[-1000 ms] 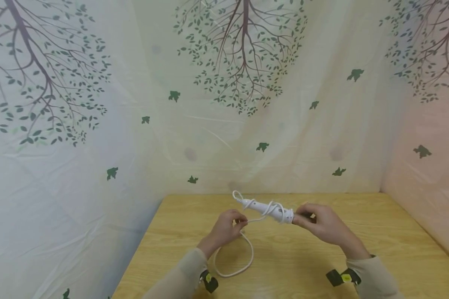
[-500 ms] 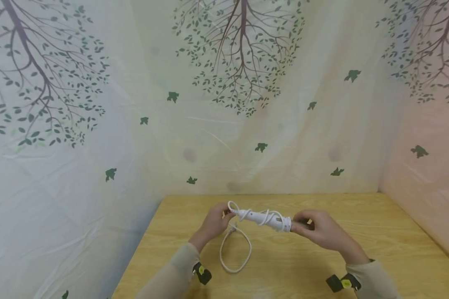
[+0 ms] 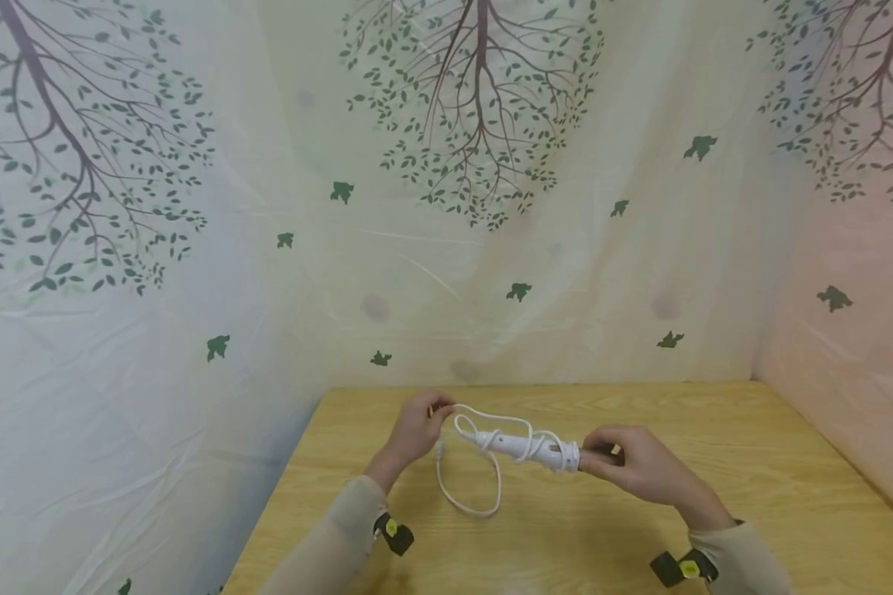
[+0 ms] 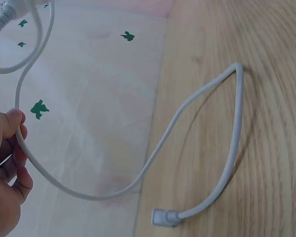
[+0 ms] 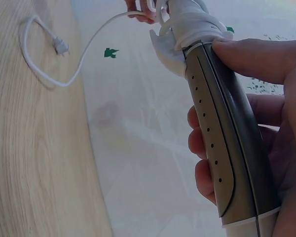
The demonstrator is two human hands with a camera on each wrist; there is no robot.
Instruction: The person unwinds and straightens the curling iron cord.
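A curling iron (image 5: 227, 128) has a dark barrel with a row of small holes and a white handle (image 3: 543, 450). My right hand (image 3: 643, 463) grips it by the barrel, thumb along one side and fingers around the other. White cord (image 4: 239, 103) winds loosely around the handle. At the left, my left hand (image 3: 413, 426) pinches the cord between thumb and fingertips, a short way from the handle's end. Beyond that pinch the cord runs down in a loop to its plug (image 4: 163, 217), which shows over the tabletop in both wrist views.
Under the hands is a wood-grain table (image 3: 327, 512). Pale cloth sheeting (image 3: 417, 289) printed with trees and birds hangs behind it and along both sides. Dark wrist-worn devices sit on both cuffs.
My left hand has moved left and up with the cord, drawing a longer stretch away from the handle. The curling iron in my right hand has sunk slightly.
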